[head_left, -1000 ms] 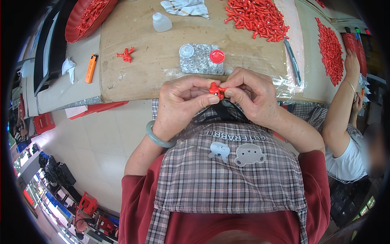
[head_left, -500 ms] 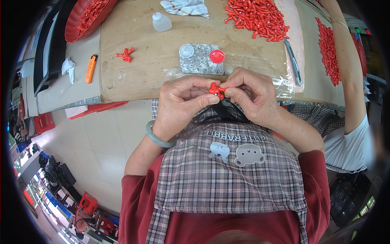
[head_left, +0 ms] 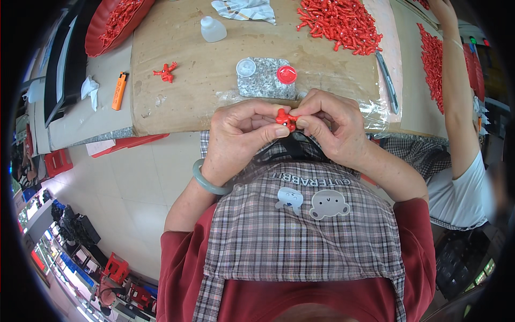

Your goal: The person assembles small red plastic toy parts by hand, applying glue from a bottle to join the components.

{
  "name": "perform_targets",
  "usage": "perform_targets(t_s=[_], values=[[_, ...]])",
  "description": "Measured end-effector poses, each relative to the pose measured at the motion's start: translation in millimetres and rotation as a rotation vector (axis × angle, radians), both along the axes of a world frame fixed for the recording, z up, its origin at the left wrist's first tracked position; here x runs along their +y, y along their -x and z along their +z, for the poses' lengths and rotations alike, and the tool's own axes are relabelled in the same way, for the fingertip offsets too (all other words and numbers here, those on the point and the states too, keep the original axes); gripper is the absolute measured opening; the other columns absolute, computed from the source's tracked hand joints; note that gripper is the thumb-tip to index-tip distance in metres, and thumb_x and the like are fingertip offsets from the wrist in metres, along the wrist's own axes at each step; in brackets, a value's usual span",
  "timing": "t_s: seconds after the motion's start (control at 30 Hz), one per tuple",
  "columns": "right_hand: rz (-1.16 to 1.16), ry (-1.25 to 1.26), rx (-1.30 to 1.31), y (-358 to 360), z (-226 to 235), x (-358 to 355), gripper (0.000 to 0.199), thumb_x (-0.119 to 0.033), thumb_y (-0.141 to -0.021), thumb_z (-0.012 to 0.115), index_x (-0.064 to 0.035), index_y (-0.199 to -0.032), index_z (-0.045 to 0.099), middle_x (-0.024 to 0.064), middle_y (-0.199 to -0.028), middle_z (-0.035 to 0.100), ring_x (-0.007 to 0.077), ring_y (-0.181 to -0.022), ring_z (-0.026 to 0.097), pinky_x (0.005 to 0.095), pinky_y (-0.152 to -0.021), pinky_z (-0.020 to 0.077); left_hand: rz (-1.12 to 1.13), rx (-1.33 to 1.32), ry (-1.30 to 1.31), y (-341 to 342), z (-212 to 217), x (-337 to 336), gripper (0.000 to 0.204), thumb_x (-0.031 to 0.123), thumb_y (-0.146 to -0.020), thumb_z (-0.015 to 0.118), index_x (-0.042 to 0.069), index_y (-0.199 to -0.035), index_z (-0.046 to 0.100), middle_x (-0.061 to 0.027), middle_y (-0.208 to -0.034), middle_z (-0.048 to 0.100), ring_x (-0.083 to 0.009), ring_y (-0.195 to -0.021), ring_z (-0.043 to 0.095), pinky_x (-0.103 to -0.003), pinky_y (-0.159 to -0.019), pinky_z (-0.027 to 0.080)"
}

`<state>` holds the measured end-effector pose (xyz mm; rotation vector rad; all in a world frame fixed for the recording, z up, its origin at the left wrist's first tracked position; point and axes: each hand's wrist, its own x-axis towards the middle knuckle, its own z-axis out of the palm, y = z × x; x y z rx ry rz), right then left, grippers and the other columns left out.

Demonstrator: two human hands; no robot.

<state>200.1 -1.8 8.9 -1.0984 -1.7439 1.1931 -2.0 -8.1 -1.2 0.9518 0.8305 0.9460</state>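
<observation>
Between my hands, just off the table's near edge, is a small red plastic figurine (head_left: 282, 116). My left hand (head_left: 236, 126) pinches its body between thumb and fingers. The thumb and forefinger of my right hand (head_left: 337, 126) are closed on a small red part at its right side, perhaps an arm; the fingertips partly hide it. Beyond my hands lies a speckled stone slab (head_left: 263, 87), carrying a small clear cup (head_left: 246, 67) at left and a small cup of red stuff (head_left: 286, 74) at right. Another red figurine (head_left: 166, 72) lies on the cardboard to the left.
Small red parts form a heap (head_left: 340, 27) at far right, near a grey craft knife (head_left: 387, 80). A white squeeze bottle (head_left: 213, 29), cloth (head_left: 245, 9), orange lighter-like item (head_left: 119, 91) and red bowl (head_left: 96, 40) lie around. A co-worker's arm (head_left: 460, 102) reaches over the right side.
My hands and the figurine stay nearly in place. At right, the co-worker's arm has shifted slightly.
</observation>
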Motion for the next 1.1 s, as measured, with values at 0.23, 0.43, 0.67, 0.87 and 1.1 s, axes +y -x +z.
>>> perform_targets(t_s=[0.23,0.43,0.67,0.87,1.1], values=[[0.008,-0.012,-0.013,-1,1,2,0.007,-0.005,-0.083,0.067,-0.0005,-0.088,0.064,0.0095,-0.076,0.064,0.0217,-0.068,0.066,0.0303,-0.058,0.0500,-0.004,-0.019,-0.006,-1,-1,1,0.026,-0.005,-0.082,0.070,-0.008,-0.106,0.063,-0.0137,-0.098,0.069,-0.0181,-0.090,0.069,-0.028,-0.083,0.057],[0.101,-0.003,-0.082,-4,22,14,0.008,-0.003,-0.088,0.064,0.0036,-0.094,0.065,0.0091,-0.082,0.064,0.0123,-0.068,0.064,0.0232,-0.059,0.0525,-0.015,-0.116,0.104,-2,0,3,0.027,-0.003,-0.084,0.069,-0.007,-0.110,0.062,-0.0148,-0.100,0.069,-0.0197,-0.091,0.069,-0.029,-0.083,0.057],[0.113,0.151,-0.084,-2,37,22,0.008,-0.002,-0.087,0.064,0.0037,-0.092,0.065,0.0081,-0.083,0.065,0.0126,-0.072,0.066,0.0234,-0.063,0.0542,-0.050,-0.285,0.216,0,-6,4,0.027,0.002,-0.088,0.066,-0.005,-0.113,0.060,-0.0166,-0.100,0.068,-0.0233,-0.089,0.070,-0.030,-0.081,0.057],[0.073,0.124,-0.024,0,35,23,0.010,-0.007,-0.089,0.064,0.0021,-0.092,0.065,0.0075,-0.073,0.067,0.0115,-0.066,0.066,0.0239,-0.058,0.0528,-0.061,-0.379,0.285,1,-6,4,0.028,0.006,-0.091,0.062,-0.004,-0.116,0.059,-0.0168,-0.104,0.067,-0.0252,-0.091,0.069,-0.030,-0.082,0.057],[-0.006,0.152,-0.033,-3,38,21,0.015,-0.012,-0.091,0.064,0.0020,-0.094,0.067,0.0065,-0.076,0.066,0.0078,-0.066,0.061,0.0239,-0.059,0.0500,-0.074,-0.545,0.372,2,-3,6,0.032,0.008,-0.093,0.059,-0.005,-0.123,0.056,-0.0177,-0.107,0.066,-0.0264,-0.096,0.068,-0.029,-0.084,0.057]])
